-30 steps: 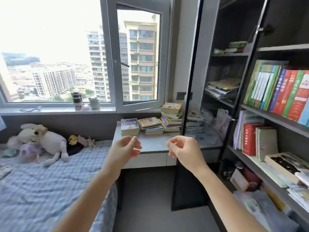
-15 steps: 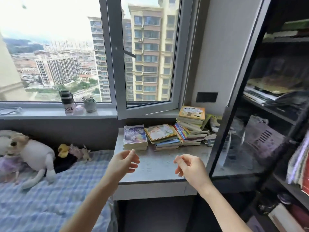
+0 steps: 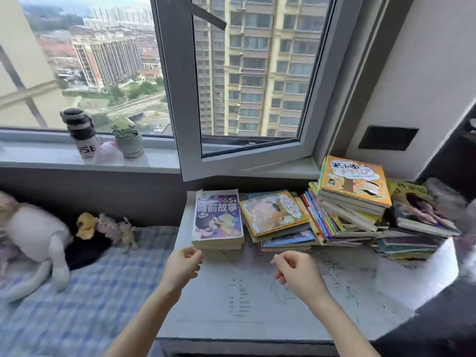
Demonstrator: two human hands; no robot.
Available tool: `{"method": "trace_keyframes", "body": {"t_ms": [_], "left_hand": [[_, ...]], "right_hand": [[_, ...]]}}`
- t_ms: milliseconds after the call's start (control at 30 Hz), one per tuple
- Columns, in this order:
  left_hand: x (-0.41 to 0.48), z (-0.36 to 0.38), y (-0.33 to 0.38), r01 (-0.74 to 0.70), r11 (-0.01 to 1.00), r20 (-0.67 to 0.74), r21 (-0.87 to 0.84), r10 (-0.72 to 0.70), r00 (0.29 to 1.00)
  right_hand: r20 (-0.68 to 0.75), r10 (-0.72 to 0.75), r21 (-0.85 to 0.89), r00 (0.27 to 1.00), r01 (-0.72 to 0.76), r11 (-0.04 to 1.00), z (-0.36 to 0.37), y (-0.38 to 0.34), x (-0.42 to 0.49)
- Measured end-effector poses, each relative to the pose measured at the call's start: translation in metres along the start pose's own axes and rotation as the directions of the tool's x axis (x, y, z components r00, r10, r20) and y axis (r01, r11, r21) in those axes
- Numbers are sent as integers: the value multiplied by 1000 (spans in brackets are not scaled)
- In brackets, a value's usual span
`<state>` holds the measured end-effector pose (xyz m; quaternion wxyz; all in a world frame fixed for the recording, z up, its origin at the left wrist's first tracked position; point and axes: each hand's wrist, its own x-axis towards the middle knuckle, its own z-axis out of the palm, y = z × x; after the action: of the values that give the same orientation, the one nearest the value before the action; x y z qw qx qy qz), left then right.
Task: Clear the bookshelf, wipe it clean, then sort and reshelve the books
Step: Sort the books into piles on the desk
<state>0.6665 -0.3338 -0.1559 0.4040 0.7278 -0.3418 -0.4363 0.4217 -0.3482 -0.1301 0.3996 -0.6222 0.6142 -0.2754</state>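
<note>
Several stacks of books lie along the back of a pale desk (image 3: 257, 313). At the left is a thick purple storybook (image 3: 218, 217), then a stack topped by a yellow picture book (image 3: 274, 212), a tall stack topped by an orange book (image 3: 354, 182), and a dark-covered stack (image 3: 419, 222) at the right. My left hand (image 3: 181, 266) hovers just in front of the purple storybook, fingers loosely curled, holding nothing. My right hand (image 3: 296, 274) hovers over the desk's middle, also loosely curled and empty. The bookshelf (image 3: 458, 155) shows only as a dark edge at the far right.
An open window sash (image 3: 242, 155) juts inward above the books. On the sill stand a dark-lidded bottle (image 3: 82, 132) and a small potted plant (image 3: 128, 143). A bed with a blue checked sheet (image 3: 72, 305) and plush toys (image 3: 33, 235) lies left of the desk.
The view has moved closer to the desk and away from the bookshelf. Both hands stay empty and have come nearer the book stacks.
</note>
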Motion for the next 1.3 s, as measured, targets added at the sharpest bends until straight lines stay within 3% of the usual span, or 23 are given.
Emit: {"method": "trace_keyframes", "body": {"t_ms": [200, 267, 400, 533, 667, 733, 833, 900, 933, 1067, 1200, 1300], "left_hand": [[88, 22, 2, 27, 986, -175, 163, 2, 985], [113, 28, 2, 30, 967, -214, 252, 26, 976], [167, 37, -1, 142, 897, -218, 418, -52, 974], [191, 46, -2, 164, 931, -175, 326, -111, 978], [182, 39, -17, 104, 986, -23, 133, -102, 995], [188, 27, -28, 182, 982, 23, -53, -181, 983], [202, 13, -38, 228, 967, 65, -116, -222, 973], [209, 14, -37, 276, 952, 64, -134, -270, 961], [213, 16, -38, 287, 953, 73, -94, -281, 957], [226, 22, -45, 263, 954, 72, 144, -275, 959], [219, 22, -29, 251, 955, 19, 156, -257, 966], [209, 22, -25, 289, 955, 155, 73, -297, 942]], "right_hand": [[84, -11, -214, 996, 29, 976, 33, 5, 99], [104, -118, -347, 987, 147, 926, 47, 3, 123], [304, -250, -551, 919, 384, 741, 83, -4, 159], [439, -177, -710, 881, 461, 533, 118, -2, 197], [461, -113, -767, 880, 459, 448, 162, 17, 211], [431, -158, -788, 889, 455, 415, 176, 30, 213], [413, -357, -768, 838, 531, 358, 178, 39, 217], [314, -502, -639, 806, 570, 516, 159, 33, 219], [254, -514, -564, 819, 557, 610, 147, 22, 222], [111, -461, -407, 880, 464, 787, 105, -13, 235], [184, -368, -379, 911, 411, 829, 94, -11, 235], [193, -324, -381, 926, 375, 845, 100, -4, 234]]}}
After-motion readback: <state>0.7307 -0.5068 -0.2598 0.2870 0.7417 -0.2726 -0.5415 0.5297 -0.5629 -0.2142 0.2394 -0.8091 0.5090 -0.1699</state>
